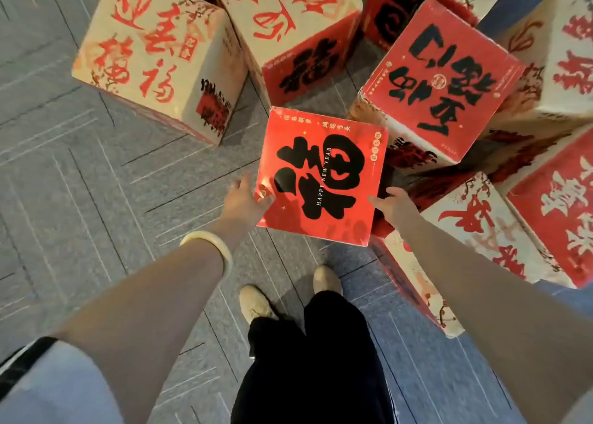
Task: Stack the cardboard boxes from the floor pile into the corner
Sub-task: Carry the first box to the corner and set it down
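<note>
A red cardboard box point(324, 176) with a big black character and "HAPPY NEW YEAR" on its top face stands on the floor in front of me. My left hand point(245, 199) is at its near-left edge, fingers spread and thumb touching the top face. My right hand point(396, 203) is at its near-right edge, one fingertip on the top face. Neither hand is curled round the box. Around it lies the pile: a tan box point(154, 54) to the left, a tan and red box point(288, 22) behind, a tilted red box point(442, 70) to the right.
More tan and red boxes crowd the right side, one point(475, 231) right beside my right forearm. Grey carpet tiles point(96, 199) cover the floor to the left and near me. My feet point(256, 301) stand just short of the red box.
</note>
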